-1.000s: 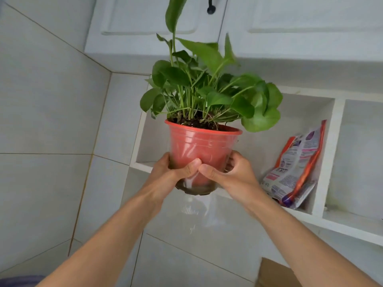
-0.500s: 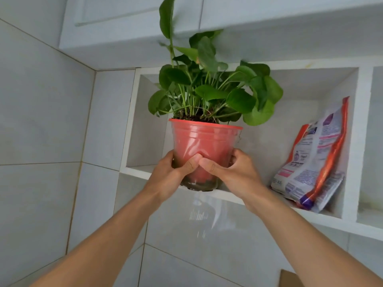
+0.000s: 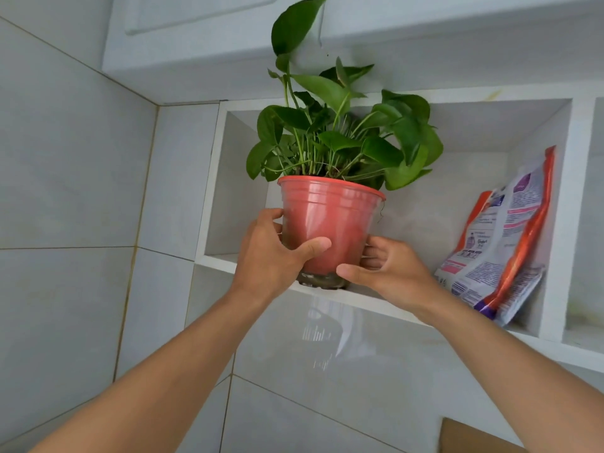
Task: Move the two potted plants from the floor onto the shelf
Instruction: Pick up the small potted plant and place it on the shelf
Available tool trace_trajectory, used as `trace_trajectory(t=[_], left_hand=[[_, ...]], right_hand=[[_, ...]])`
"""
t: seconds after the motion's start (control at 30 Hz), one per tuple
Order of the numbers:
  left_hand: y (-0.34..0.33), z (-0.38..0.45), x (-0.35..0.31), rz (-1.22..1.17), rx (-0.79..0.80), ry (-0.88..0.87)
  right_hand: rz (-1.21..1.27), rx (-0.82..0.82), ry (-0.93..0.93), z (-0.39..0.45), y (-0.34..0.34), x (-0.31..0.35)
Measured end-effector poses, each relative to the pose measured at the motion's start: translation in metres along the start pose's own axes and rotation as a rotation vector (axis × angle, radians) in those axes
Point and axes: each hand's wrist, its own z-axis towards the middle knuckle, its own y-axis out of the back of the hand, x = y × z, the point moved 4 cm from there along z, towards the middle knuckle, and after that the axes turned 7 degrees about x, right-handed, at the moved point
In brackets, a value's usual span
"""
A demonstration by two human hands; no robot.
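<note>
Leafy green plant in a red plastic pot (image 3: 327, 223), gripped on both sides by the left hand (image 3: 271, 253) and right hand (image 3: 389, 273), fingers wrapped around its wall. Its base meets the white shelf's front ledge (image 3: 215, 261); release seemingly remains. No second plant is visible.

A white shelf (image 3: 215, 260) is set into the tiled wall. The pot (image 3: 327, 223) sits at its front edge, just touching or barely above it. A bag (image 3: 503, 243) leans in the right corner.
</note>
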Motion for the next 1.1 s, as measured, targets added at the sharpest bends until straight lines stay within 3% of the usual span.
trace_trajectory(t=[0.37, 0.73, 1.1], left_hand=[[0.004, 0.025, 0.03, -0.017, 0.035, 0.111], [0.012, 0.049, 0.065, 0.012, 0.05, 0.185], [0.016, 0.06, 0.087, 0.256, 0.045, 0.186]], right_hand=[[-0.28, -0.111, -0.084, 0.029, -0.033, 0.006], [-0.425, -0.062, -0.152, 0.065, -0.075, 0.01], [-0.434, -0.135, -0.252, 0.093, -0.109, 0.009]])
